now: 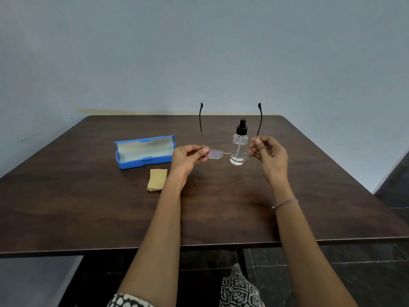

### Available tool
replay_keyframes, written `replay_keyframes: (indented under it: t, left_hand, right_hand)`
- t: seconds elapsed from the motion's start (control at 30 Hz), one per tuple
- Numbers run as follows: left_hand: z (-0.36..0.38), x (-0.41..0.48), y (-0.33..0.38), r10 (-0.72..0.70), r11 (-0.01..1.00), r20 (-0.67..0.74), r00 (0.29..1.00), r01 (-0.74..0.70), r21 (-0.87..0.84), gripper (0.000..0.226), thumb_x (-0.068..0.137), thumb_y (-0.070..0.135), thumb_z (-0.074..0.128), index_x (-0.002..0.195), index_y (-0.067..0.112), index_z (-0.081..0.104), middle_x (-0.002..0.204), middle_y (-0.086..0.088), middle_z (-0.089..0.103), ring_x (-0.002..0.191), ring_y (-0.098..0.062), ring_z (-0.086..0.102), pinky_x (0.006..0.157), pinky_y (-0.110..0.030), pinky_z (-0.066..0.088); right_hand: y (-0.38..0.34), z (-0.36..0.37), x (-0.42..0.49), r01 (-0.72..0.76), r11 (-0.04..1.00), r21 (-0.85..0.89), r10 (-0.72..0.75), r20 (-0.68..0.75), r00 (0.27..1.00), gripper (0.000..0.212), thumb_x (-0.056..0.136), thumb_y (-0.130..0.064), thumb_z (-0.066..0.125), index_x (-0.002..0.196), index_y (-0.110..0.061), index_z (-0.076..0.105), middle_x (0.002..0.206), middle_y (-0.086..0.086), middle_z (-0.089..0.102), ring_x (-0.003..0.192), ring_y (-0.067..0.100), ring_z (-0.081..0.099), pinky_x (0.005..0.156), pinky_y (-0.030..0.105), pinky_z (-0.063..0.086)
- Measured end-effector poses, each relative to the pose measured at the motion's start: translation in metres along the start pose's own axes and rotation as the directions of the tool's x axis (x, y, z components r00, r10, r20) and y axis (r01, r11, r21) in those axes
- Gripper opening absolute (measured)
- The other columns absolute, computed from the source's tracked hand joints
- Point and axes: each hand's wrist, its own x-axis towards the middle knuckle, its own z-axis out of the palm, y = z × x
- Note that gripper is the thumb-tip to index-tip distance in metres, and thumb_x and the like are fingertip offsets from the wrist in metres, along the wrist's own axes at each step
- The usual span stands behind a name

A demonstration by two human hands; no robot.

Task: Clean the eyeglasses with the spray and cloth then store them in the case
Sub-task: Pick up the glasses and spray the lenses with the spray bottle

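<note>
Pointing up: eyeglasses [214, 154] temples, front crosswise.

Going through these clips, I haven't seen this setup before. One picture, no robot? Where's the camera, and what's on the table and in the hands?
There is no machine here. A person works with bare hands, and the single picture comes from a wide-angle camera worn on the head, looking forward and down. That is why both forearms reach in from the bottom edge. The left hand and right hand each pinch one end of the eyeglasses, held above the dark table with the temples unfolded and pointing up. On the table are an open blue case, a folded tan cloth in front of it, and a clear spray bottle with a black top, standing upright beyond the glasses.
</note>
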Motion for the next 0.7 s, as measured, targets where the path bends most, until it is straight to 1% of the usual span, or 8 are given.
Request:
replay_keyframes:
  t: [0.17,0.27,0.33,0.43,0.53,0.6,0.63,0.7]
  left_hand:
    - [0.001,0.001,0.005,0.104,0.994,-0.122,0.987,-0.108,-0.026,0.007,0.082,0.006,0.067,0.090,0.004,0.068,0.079,-0.005,0.070,0.073,-0.006,0.069,0.070,-0.018,0.056]
    - [0.001,0.004,0.005,0.154,0.983,-0.194,0.969,-0.170,-0.070,0.003,0.083,0.006,0.068,0.085,0.008,0.068,0.073,0.000,0.069,0.068,-0.004,0.068,0.072,-0.018,0.056]
    - [0.000,0.006,0.006,0.160,0.977,-0.246,0.956,-0.188,-0.095,0.003,0.084,0.006,0.067,0.085,0.008,0.067,0.074,-0.001,0.069,0.067,-0.004,0.067,0.073,-0.019,0.056]
    - [0.000,0.007,0.006,0.194,0.966,-0.281,0.940,-0.234,-0.115,0.004,0.086,0.004,0.064,0.084,0.007,0.065,0.076,-0.006,0.067,0.066,-0.004,0.066,0.069,-0.016,0.055]
    - [0.002,0.008,0.007,0.230,0.953,-0.316,0.921,-0.279,-0.120,0.004,0.087,0.005,0.062,0.084,0.006,0.063,0.078,-0.006,0.068,0.070,-0.005,0.067,0.069,-0.016,0.054]
    - [0.004,0.009,0.007,0.232,0.949,-0.347,0.909,-0.289,-0.122,0.006,0.088,0.007,0.061,0.083,0.009,0.062,0.081,-0.004,0.069,0.073,-0.006,0.068,0.071,-0.018,0.055]
    - [0.006,0.009,0.007,0.234,0.949,-0.361,0.903,-0.293,-0.119,0.007,0.089,0.007,0.060,0.082,0.011,0.062,0.082,-0.003,0.069,0.075,-0.006,0.068,0.072,-0.019,0.056]
    - [0.011,0.013,0.007,0.237,0.950,-0.381,0.894,-0.296,-0.103,0.011,0.089,0.008,0.060,0.080,0.014,0.061,0.082,-0.001,0.069,0.078,-0.007,0.067,0.075,-0.020,0.056]
  right_hand:
    - [-0.004,0.009,0.014,0.039,0.999,0.006,-0.039,0.003,0.999,0.017,0.098,-0.008,0.045,0.098,-0.009,0.062,0.074,0.004,0.058,0.065,0.007,0.060,0.072,0.024,0.056]
    - [-0.011,0.009,0.037,0.155,0.983,-0.100,-0.157,-0.013,0.988,0.022,0.098,-0.006,0.041,0.109,-0.015,0.057,0.086,0.000,0.058,0.076,0.010,0.056,0.073,0.026,0.052]
    - [-0.012,0.007,0.048,0.248,0.948,-0.202,-0.241,0.058,0.969,0.031,0.094,-0.007,0.042,0.119,-0.021,0.051,0.099,-0.001,0.055,0.087,0.008,0.052,0.080,0.027,0.049]
    - [0.000,0.007,0.045,0.285,0.929,-0.236,-0.243,0.192,0.951,0.045,0.094,-0.021,0.051,0.135,-0.034,0.038,0.118,-0.001,0.047,0.105,0.010,0.050,0.087,0.019,0.045]
    - [0.015,0.013,0.037,0.304,0.917,-0.258,-0.199,0.364,0.910,0.058,0.093,-0.030,0.055,0.141,-0.045,0.026,0.133,-0.011,0.040,0.123,0.004,0.041,0.101,0.031,0.040]
    - [0.017,0.014,0.036,0.321,0.901,-0.292,-0.177,0.428,0.886,0.063,0.091,-0.035,0.058,0.142,-0.045,0.024,0.134,-0.023,0.037,0.124,-0.006,0.038,0.105,0.031,0.036]
    - [0.017,0.013,0.036,0.334,0.890,-0.310,-0.177,0.440,0.880,0.066,0.088,-0.037,0.062,0.142,-0.045,0.024,0.134,-0.024,0.038,0.124,-0.008,0.037,0.104,0.030,0.036]
    - [0.017,0.012,0.038,0.361,0.859,-0.362,-0.181,0.446,0.877,0.075,0.083,-0.038,0.068,0.142,-0.044,0.023,0.139,-0.017,0.040,0.127,-0.003,0.038,0.103,0.030,0.039]
